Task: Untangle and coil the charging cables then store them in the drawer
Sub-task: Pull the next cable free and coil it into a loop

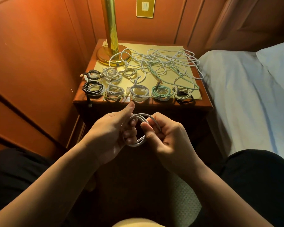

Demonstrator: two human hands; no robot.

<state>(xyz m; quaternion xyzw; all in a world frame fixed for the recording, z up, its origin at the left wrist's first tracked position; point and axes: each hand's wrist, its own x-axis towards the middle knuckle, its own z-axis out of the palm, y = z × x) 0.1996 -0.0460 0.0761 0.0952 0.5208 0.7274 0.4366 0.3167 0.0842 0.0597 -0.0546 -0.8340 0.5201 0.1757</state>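
A white cable coil [138,142] hangs in front of the nightstand [143,104], held by both hands. My left hand [111,128] has its fingers curled through the loop, thumb pointing up. My right hand [162,131] pinches the coil's right side with thumb and forefinger. On the nightstand top, several finished coils lie in two rows: black ones [93,87] at the left, white ones [138,93] in the middle, a mint-green one [161,93] to the right. A tangle of white and mint cables [167,64] lies behind them. The drawer front is in deep shadow.
A brass lamp base [111,58] stands at the nightstand's back left. A bed with a pale sheet [246,89] runs along the right. Wood-panelled wall closes the left side. My knees in dark trousers frame the bottom corners.
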